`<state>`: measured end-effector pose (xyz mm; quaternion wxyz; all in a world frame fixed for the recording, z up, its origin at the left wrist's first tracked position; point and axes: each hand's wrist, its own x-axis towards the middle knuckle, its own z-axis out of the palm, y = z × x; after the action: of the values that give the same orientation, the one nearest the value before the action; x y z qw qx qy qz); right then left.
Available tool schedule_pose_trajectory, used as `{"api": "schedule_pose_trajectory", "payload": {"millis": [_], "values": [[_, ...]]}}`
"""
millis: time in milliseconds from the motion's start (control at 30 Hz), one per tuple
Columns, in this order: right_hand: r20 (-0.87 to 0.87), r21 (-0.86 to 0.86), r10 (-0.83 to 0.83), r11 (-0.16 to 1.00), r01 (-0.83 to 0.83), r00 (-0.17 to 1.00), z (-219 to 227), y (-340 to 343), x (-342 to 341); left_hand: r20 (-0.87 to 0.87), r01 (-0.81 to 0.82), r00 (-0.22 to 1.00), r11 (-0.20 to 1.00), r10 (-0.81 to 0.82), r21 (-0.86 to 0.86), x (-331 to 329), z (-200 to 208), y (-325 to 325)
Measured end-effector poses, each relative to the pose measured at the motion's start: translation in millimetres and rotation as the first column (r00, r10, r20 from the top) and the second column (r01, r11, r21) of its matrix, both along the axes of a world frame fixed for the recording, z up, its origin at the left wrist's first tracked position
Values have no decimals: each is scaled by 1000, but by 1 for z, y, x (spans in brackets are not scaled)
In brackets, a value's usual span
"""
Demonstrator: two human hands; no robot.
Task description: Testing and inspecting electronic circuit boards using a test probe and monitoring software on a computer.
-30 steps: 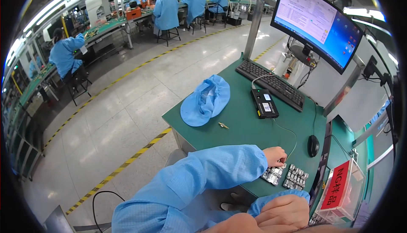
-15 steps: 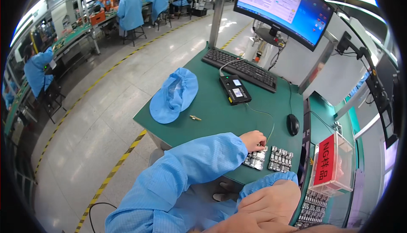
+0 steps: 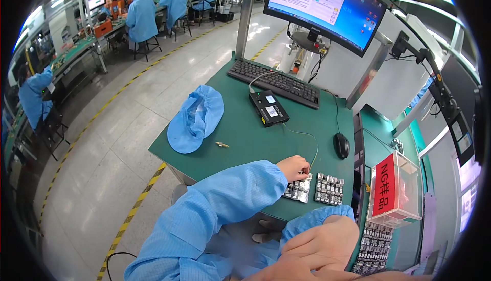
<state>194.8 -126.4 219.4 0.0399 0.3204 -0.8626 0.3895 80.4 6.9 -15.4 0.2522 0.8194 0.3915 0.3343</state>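
Note:
My left hand (image 3: 294,168) is closed, fingertips pinched at the upper edge of a panel of small silver-and-black circuit modules (image 3: 298,190). A thin pale cable (image 3: 317,147) runs from a small black tester box (image 3: 269,108) to those fingertips, which grip its end; any plug there is hidden. A second, similar module panel (image 3: 329,189) lies just right of it. Large and close at the bottom, my right hand (image 3: 322,245) is bent in front of a blue cuff, apart from the panels. Its fingertips are hidden, so I cannot tell its grip.
A blue cloth cap (image 3: 197,120) and a small brass-coloured connector (image 3: 222,144) lie on the green table (image 3: 240,150). Keyboard (image 3: 276,82), mouse (image 3: 341,145) and monitor (image 3: 327,6) stand beyond. At right, a clear box (image 3: 409,199) with a red label sits near more modules (image 3: 374,248).
The whole view has shifted, so the table and its things sit farther left in the picture. My left hand stays pinched at the same module panel; my right hand shows little change.

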Motion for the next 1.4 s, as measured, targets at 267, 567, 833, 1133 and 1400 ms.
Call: {"api": "schedule_pose_trajectory", "payload": {"millis": [267,567,833,1133,1400], "values": [[-257,34,-151,986,165,954,-7,-18,9,18,-2,1000,998,1,64,0,0,-2],[-468,-108,-96,993,51,878,-11,-12,1,8,6,1000,999,-7,45,-1,1,-1],[-553,-232,-26,965,-123,832,-2,-9,10,-13,2,1000,996,-1,85,-1,-1,3],[-678,-98,64,980,-175,733,6,2,11,-3,-16,1000,1000,16,6,0,6,2],[-821,-151,-13,969,-196,571,-21,-40,43,88,-24,996,1000,23,8,1,-4,7]]}}
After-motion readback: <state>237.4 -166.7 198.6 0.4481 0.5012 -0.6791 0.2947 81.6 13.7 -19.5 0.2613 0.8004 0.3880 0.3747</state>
